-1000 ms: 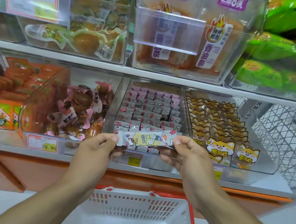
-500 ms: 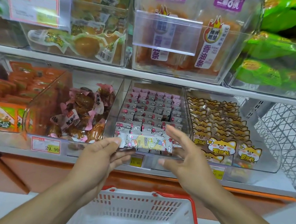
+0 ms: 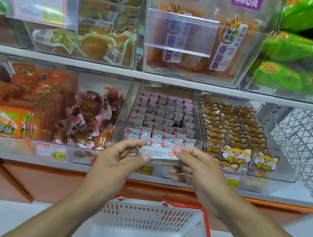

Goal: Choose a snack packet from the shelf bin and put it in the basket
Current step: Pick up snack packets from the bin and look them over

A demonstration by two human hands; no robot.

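Both hands meet in front of the lower shelf, each gripping one end of a small snack packet. The left hand has its fingers curled, with the thumb pressed against the packet's left end. The right hand pinches the right end between thumb and forefinger, its other fingers bent loosely below. The packet lies level between them, pale and blurred, with a red spot near its right end; its print cannot be read.

The packet is held just in front of the clear shelf bin stocked with rows of small pink and white packets, and above the white basket with the red rim, which sits below the shelf edge.

To the left of that bin, another clear bin holds brown snacks in pink-trimmed wrappers, and further left lie orange packets. To the right, a bin carries packets printed with a cartoon fox face. A price tag reading 29.90 hangs on the lower shelf's front rail. On the upper shelf stand bins of vacuum-sealed yellow snacks, orange bags with purple labels and green bags. A white wire rack stands at the right.
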